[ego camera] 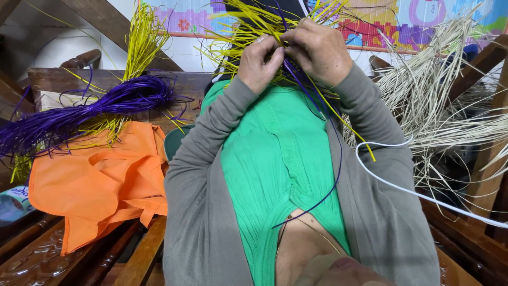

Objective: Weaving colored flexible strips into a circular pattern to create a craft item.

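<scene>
- Head view, upper centre of the frame: your left hand (259, 63) and right hand (317, 50) meet, fingers pinched shut on yellow and purple strands (248, 26).
- These strands look light, springy and slick; I'd judge a hold close to the crossing works best.
- Purple bundle (90, 114) lies left, above orange cloth (100, 180).

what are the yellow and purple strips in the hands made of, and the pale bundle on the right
The yellow strips and purple strips, pinched by the left hand and right hand, look like dyed reed or plastic weaving strand: thin, flat, springy, slightly glossy. The pale bundle looks like undyed dried grass or reed: matte, straw-coloured, stiff and kinked.
</scene>
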